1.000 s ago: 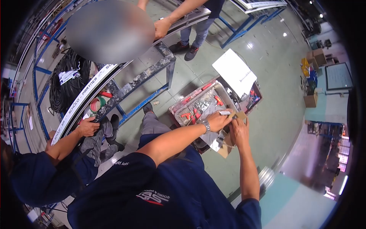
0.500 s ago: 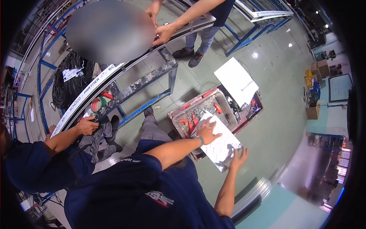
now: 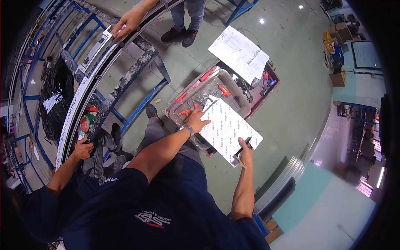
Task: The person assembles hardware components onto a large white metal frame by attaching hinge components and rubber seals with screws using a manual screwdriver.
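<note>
I am looking down at a white printed sheet (image 3: 228,129). My left hand (image 3: 196,120) is touching its left edge; my right hand (image 3: 246,151) is gripping its lower right, thumb on top. Beyond, red-handled tools (image 3: 225,90) are lying in a grey tray (image 3: 241,103), and a drawing (image 3: 237,51) is resting beside it.

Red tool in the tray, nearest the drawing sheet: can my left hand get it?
Probably yes: the red tool lies uncovered, with your left hand nearby, though touching the printed sheet.
</note>
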The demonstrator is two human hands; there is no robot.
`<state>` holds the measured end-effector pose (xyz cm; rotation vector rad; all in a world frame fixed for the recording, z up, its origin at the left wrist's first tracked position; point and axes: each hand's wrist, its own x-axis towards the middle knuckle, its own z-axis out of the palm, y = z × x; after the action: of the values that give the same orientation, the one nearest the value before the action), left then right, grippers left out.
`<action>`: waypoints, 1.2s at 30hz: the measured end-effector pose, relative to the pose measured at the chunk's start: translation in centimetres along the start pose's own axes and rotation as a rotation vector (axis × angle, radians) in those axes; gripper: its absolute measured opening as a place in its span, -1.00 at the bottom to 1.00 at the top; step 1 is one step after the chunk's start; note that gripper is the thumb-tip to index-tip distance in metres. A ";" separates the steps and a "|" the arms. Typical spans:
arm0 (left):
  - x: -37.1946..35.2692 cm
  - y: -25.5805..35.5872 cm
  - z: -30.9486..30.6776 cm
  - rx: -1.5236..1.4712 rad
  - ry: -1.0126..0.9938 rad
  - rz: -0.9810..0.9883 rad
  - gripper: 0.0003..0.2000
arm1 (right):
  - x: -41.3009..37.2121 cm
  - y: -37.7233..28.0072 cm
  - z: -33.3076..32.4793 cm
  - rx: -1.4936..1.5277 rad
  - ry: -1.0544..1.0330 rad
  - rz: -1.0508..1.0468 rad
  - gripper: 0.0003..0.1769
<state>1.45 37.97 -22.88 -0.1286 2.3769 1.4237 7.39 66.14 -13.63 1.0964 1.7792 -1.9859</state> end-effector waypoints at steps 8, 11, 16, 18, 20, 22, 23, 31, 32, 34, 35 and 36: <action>-1.6 2.5 -1.9 -0.345 -0.031 -0.165 -0.57 | -1.5 -5.1 1.6 -0.148 0.005 -0.103 -0.65; 1.2 3.4 -2.4 -0.434 0.041 -0.108 -0.59 | 2.0 -7.8 3.0 -0.124 -0.036 -0.057 -0.66; 3.8 0.9 -4.8 -0.011 0.131 -0.026 -0.65 | 8.6 -8.6 4.4 -0.020 -0.182 -0.001 -0.58; 3.5 -0.1 -4.7 0.207 0.083 -0.116 -0.70 | 9.2 -8.7 4.6 0.034 -0.221 0.050 -0.53; 2.9 -0.6 -3.9 0.300 0.063 -0.204 -0.78 | 9.3 -8.2 4.5 0.015 -0.247 0.040 -0.49; 2.9 -1.5 -2.3 0.406 0.121 -0.149 -0.80 | 9.8 -7.8 4.5 -0.024 -0.228 0.052 -0.49; 3.0 -2.1 -1.6 0.460 0.148 -0.124 -0.80 | 10.0 -7.6 4.3 -0.044 -0.219 0.061 -0.49; 1.6 2.3 -5.2 0.562 -0.018 -0.106 -0.79 | 10.4 -8.9 4.4 -0.140 -0.228 0.133 -0.55; 1.2 2.6 -5.6 0.568 -0.053 -0.115 -0.79 | 9.6 -9.3 4.6 -0.172 -0.203 0.113 -0.56; 0.4 3.6 -7.1 0.579 -0.089 -0.103 -0.80 | 7.4 -10.3 6.0 -0.175 -0.162 0.103 -0.54; -0.4 4.1 -7.9 0.585 -0.092 -0.086 -0.80 | 6.7 -10.2 6.4 -0.147 -0.147 0.118 -0.51; -1.2 4.2 -8.5 0.591 -0.087 -0.082 -0.81 | 6.8 -9.5 6.2 -0.139 -0.156 0.132 -0.44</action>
<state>-0.80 32.53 -15.36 -0.0074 2.5715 0.6320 -5.53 64.35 -11.44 0.9619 1.6903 -1.7900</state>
